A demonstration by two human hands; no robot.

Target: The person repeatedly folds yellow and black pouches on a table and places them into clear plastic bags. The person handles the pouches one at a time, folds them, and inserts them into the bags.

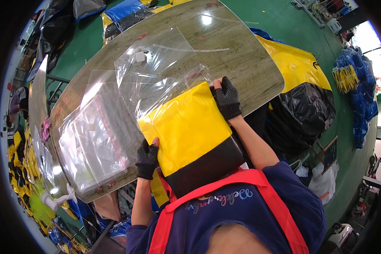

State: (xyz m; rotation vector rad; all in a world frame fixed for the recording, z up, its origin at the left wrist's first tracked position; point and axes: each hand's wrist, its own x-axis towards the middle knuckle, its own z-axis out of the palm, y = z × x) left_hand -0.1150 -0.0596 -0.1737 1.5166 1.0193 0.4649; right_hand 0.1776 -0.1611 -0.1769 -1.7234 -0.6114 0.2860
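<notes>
A flat, glossy yellow and black folded piece [194,127] lies tilted against my front, its far edge over the table. My left hand [147,160], in a black dotted fingerless glove, grips its left edge with the thumb on top. At the far right corner my right hand [227,99], gloved the same way, pinches the edge. Its fingers beneath are hidden. A clear plastic bag [158,63] is spread just beyond the yellow piece, meeting or overlapping its far edge. To the left lies a stack of clear plastic bags [93,142].
The wood-patterned table [245,55] has a rounded right edge. Yellow and black bundles [307,63] stand right of it, and a blue and black bundle [127,17] lies beyond it. A small white fan [55,201] is at the lower left. Blue bundles [355,84] hang far right.
</notes>
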